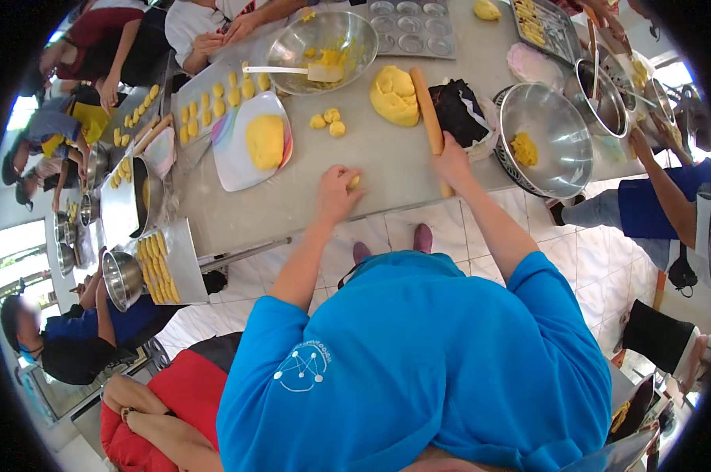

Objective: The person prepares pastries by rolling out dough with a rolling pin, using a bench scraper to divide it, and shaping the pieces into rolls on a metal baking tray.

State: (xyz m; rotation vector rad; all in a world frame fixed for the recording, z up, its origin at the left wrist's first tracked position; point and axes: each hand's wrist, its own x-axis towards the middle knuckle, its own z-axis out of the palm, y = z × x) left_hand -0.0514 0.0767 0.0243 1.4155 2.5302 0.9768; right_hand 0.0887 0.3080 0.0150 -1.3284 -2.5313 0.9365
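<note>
My left hand [336, 197] is at the table's near edge with its fingers curled around a small yellow dough ball [354, 182], which they partly hide. My right hand [451, 164] grips the lower part of a wooden rolling pin [427, 109]. The pin slants away from me, its far end beside a large lump of yellow dough [393, 96]. Three small dough balls [332, 121] sit together beyond my left hand. To their left, a flattened yellow dough piece [265, 141] rests on a white plate [228, 168] with a coloured edge.
A steel bowl [559, 130] with yellow filling stands right of a black cloth or bag [459, 112]. Further back are another steel bowl [355, 35] with a spatula [325, 72] across it and a muffin tin [411, 26]. Shaped dough pieces line a tray [199, 97]. People surround the tables.
</note>
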